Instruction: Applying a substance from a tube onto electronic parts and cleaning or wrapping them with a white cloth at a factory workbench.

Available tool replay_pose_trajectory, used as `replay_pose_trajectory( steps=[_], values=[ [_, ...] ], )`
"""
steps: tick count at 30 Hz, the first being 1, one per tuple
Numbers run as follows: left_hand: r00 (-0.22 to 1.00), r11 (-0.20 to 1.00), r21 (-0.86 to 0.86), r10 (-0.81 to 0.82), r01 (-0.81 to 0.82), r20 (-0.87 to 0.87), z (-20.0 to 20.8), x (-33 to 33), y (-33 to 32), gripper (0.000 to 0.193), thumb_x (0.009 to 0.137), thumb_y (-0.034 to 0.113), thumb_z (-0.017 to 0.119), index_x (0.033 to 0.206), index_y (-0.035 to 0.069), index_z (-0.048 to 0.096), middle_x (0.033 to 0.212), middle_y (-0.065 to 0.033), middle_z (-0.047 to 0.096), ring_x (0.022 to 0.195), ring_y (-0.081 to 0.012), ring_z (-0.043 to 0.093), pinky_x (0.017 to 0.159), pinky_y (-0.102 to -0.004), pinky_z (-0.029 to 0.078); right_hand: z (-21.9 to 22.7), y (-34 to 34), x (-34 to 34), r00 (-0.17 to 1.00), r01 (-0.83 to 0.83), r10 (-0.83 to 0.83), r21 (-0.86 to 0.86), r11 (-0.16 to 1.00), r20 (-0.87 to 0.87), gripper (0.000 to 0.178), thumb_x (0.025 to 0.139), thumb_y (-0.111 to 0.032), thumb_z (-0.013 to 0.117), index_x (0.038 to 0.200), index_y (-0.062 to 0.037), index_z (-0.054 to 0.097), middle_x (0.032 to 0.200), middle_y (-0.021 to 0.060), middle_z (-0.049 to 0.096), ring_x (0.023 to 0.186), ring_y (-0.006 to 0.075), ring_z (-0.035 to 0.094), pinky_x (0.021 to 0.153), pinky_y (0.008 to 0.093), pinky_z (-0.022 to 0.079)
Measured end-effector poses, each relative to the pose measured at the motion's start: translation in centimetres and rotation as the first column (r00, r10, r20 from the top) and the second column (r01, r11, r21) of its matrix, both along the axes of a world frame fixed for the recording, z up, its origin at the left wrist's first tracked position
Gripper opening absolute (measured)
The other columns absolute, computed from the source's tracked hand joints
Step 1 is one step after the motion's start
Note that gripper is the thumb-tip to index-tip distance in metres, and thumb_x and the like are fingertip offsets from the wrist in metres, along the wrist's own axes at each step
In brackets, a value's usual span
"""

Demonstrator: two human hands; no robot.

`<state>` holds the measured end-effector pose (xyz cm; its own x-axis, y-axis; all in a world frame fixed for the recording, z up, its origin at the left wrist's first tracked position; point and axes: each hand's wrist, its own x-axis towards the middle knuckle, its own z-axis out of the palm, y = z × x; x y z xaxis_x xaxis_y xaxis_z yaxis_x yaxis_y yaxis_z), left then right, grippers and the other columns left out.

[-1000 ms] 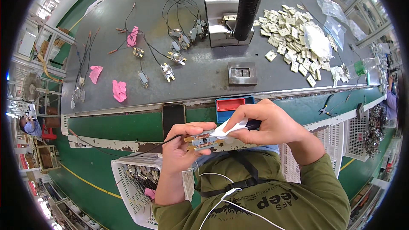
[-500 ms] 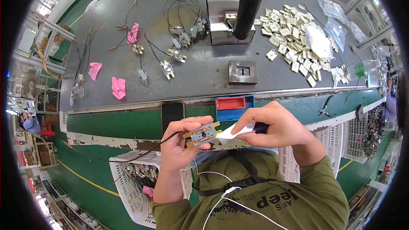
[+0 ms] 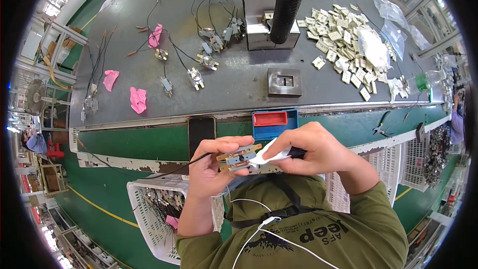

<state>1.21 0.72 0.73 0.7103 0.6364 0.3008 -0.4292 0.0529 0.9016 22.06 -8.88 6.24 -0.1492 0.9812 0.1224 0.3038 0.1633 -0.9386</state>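
Fingers (image 3: 224, 146) of the left hand (image 3: 205, 167) curl closed around a grey-and-brass part (image 3: 243, 158), its black cable (image 3: 200, 158) trailing left — best gripped by the edges, cable slack. The right hand (image 3: 317, 149) pinches white tissue or cloth (image 3: 257, 159) against the part's right end, a black object (image 3: 297, 153) tucked into its grip; light, even pressure should spare the brass tabs (image 3: 222, 158). Farther off, on the bench (image 3: 224, 92) — a metal block (image 3: 285, 82) and, far right, pale pieces (image 3: 343, 35).

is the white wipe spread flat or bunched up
Bunched up: the white wipe is creased and pinched in the right hand.
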Motion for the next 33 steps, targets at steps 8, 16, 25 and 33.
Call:
replay_pose_trajectory(
  steps=[8,16,25,33],
  values=[
    [0.999,1.0,0.009,0.004,-0.004,0.035,-0.25,-0.05,0.07,0.046,0.068,-0.006,0.075,0.106,0.003,0.049,0.114,-0.0248,0.057,0.107,-0.0307,0.058,0.087,-0.0399,0.052,0.14,0.21,0.07,1.0,-0.017,0.017,0.026,1.0,0.013,0.018,0.074,0.0,0.068,0.092,-0.0042,0.067,0.082,0.0087,0.068,0.068,0.0202,0.067,0.059,0.027,0.05],
    [0.996,0.996,-0.024,0.084,-0.085,-0.032,0.36,0.08,-0.39,0.048,0.066,0.014,0.081,0.103,0.005,0.05,0.109,-0.0204,0.06,0.104,-0.0299,0.06,0.086,-0.0396,0.053,0.24,0.2,-0.09,0.997,0.023,-0.028,-0.079,0.997,-0.07,0.014,0.077,-0.002,0.067,0.091,-0.0035,0.066,0.079,0.0068,0.068,0.067,0.0146,0.066,0.058,0.0247,0.049],
    [0.995,0.995,-0.013,0.098,-0.098,-0.02,0.21,0.24,-0.37,0.05,0.065,0.015,0.081,0.103,0.005,0.051,0.11,-0.0206,0.06,0.104,-0.0299,0.06,0.086,-0.0388,0.053,0.18,0.25,0.03,0.996,-0.024,0.019,-0.054,0.998,-0.09,0.016,0.076,-0.001,0.068,0.092,-0.0028,0.066,0.081,0.0075,0.068,0.068,0.0142,0.066,0.059,0.0241,0.049],
    [0.999,0.999,0.026,0.032,-0.032,0.028,-0.03,0.01,-0.04,0.046,0.068,-0.004,0.075,0.105,0.002,0.049,0.115,-0.0261,0.056,0.11,-0.0318,0.056,0.089,-0.0416,0.052,0.34,0.17,0.08,0.995,-0.012,0.004,-0.085,0.996,-0.097,0.015,0.077,-0.002,0.068,0.092,-0.0026,0.065,0.081,0.0073,0.068,0.068,0.014,0.066,0.059,0.0241,0.049]
  ],
)
